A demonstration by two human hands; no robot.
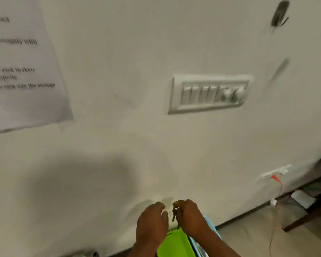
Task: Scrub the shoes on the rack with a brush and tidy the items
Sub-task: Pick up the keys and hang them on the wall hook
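I am seeing no shoes, rack or brush; the view is pointing mostly at a wall, and the whole frame is smeared by motion. The nearest thing to the task is a bright green container [176,243] lying low in the middle, directly under both hands, with a pale blue object [210,226] sitting just beside it on its right; both are being cut off by the bottom edge and partly covered by the forearms, so I cannot tell what they are.

The right hand [189,216] is hovering above the green container with its fingers curled inward, and it is pinching a small dark thing [175,215] that is dangling from the fingertips; it is too blurred for me to name. The left hand [152,221] is sitting just beside it, back of the hand up, fingers bent loosely downward and the thumb pointing toward the right hand. I am not seeing anything in it, though its palm side is hidden from me.

Farther out, a switch plate [208,93] with about 4 rocker switches and 2 round knobs is mounted on the wall [119,71]. A printed paper sheet [24,71] is hanging at the upper left, its text unreadable. At the lower right, a thin red wire [278,180] is trailing down toward the floor [248,238].
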